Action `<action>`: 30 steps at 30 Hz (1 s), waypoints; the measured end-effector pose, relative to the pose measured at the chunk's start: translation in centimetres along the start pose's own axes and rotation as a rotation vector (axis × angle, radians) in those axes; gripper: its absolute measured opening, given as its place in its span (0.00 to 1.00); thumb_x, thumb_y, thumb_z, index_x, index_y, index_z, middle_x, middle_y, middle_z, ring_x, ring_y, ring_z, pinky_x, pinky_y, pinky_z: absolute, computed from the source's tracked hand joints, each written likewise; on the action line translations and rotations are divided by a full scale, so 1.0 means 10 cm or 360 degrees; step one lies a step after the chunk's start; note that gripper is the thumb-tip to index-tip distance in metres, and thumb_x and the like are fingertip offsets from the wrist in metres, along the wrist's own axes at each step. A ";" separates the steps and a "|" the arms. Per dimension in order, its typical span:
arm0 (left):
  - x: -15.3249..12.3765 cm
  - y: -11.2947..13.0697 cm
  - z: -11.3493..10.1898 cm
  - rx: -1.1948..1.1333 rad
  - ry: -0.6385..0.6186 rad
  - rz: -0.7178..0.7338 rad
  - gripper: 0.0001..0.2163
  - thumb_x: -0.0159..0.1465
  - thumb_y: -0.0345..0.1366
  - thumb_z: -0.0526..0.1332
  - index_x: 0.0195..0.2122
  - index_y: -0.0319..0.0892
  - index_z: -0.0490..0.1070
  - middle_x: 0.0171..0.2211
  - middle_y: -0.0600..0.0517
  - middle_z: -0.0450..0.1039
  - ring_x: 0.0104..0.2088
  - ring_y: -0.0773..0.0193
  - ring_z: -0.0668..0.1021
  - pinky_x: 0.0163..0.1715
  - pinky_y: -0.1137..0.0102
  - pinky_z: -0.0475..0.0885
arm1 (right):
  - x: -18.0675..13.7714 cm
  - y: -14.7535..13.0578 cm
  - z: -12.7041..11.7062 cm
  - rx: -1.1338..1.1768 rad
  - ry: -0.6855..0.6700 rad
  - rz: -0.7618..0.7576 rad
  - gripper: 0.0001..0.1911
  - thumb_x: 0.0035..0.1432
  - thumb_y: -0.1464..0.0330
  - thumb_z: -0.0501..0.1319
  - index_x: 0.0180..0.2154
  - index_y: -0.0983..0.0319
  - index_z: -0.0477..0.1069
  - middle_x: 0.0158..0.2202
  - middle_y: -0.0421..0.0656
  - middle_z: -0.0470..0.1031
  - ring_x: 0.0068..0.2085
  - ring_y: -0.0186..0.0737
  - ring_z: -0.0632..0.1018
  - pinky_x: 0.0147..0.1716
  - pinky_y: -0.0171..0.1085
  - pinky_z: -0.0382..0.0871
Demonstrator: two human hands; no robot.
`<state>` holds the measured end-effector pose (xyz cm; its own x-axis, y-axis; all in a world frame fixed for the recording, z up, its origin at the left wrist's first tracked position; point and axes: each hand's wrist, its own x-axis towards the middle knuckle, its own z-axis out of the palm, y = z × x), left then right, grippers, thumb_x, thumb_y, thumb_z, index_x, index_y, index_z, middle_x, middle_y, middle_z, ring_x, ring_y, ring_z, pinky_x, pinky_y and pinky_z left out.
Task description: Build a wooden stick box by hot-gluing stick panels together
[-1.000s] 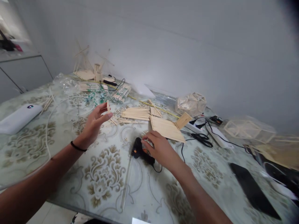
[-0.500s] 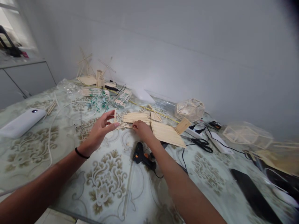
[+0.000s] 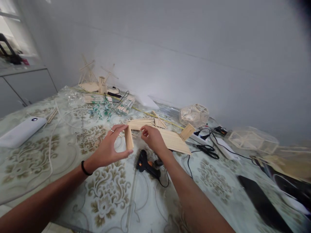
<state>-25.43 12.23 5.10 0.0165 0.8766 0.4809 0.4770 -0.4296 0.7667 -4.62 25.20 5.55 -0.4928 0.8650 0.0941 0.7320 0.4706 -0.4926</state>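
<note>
My left hand (image 3: 108,146) grips a small pale wooden panel (image 3: 129,138) by its two ends, thumb below and fingers above, and holds it upright over the table. My right hand (image 3: 153,139) is just right of the panel, its fingers curled into a pinch; what they hold, if anything, is too small to make out. Behind the hands lies a row of thin wooden sticks (image 3: 141,123). A larger flat stick board (image 3: 173,141), partly behind my right hand, has a small upright piece (image 3: 187,132) on its right end. Below the hands lies a black glue gun (image 3: 148,165).
A power strip (image 3: 198,138) and coiled black cable (image 3: 208,151) lie to the right, with a dark phone-like slab (image 3: 263,200) nearer. Stick frames in plastic (image 3: 194,115) stand along the wall. Packs of sticks (image 3: 125,105) lie behind; a white device (image 3: 23,131) is at left.
My left hand has brought the panel nearer to me and to the right, turning its face more into view. My right hand has lifted off the sticks and moved slightly right.
</note>
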 end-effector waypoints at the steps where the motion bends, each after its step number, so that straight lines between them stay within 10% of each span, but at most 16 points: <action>1: -0.03 0.04 0.02 0.0049 -0.0044 0.0045 0.37 0.60 0.40 0.76 0.70 0.48 0.66 0.68 0.41 0.68 0.70 0.41 0.69 0.72 0.47 0.62 | -0.09 -0.03 -0.06 0.0115 0.0049 -0.0017 0.17 0.72 0.68 0.64 0.60 0.61 0.71 0.46 0.44 0.81 0.44 0.42 0.83 0.49 0.47 0.81; 12: -0.33 0.33 0.22 0.0263 -0.0586 0.0359 0.49 0.60 0.46 0.77 0.76 0.53 0.49 0.69 0.39 0.66 0.68 0.41 0.71 0.70 0.45 0.66 | -1.41 0.06 -0.28 0.1630 0.0180 0.0192 0.28 0.65 0.63 0.70 0.63 0.47 0.66 0.35 0.33 0.69 0.31 0.36 0.81 0.26 0.35 0.81; 26: -0.32 0.31 0.27 0.0309 -0.0665 0.0379 0.47 0.62 0.45 0.74 0.77 0.51 0.48 0.67 0.37 0.64 0.65 0.36 0.72 0.67 0.41 0.69 | -1.63 0.18 -0.09 0.2056 0.0109 0.0229 0.34 0.65 0.67 0.73 0.68 0.39 0.68 0.40 0.36 0.75 0.33 0.35 0.83 0.25 0.32 0.83; 30: -0.31 0.32 0.26 0.0314 -0.0684 0.0398 0.46 0.64 0.43 0.73 0.76 0.50 0.47 0.66 0.37 0.63 0.66 0.38 0.71 0.67 0.42 0.69 | -1.66 0.13 -0.09 0.2033 0.0071 0.0184 0.23 0.65 0.68 0.73 0.59 0.42 0.79 0.42 0.39 0.75 0.35 0.34 0.82 0.26 0.30 0.84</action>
<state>-21.64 8.72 4.98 0.4896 0.7804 0.3891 0.5680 -0.6239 0.5367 4.93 11.65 4.06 -0.4226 0.9062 0.0118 -0.2115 -0.0860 -0.9736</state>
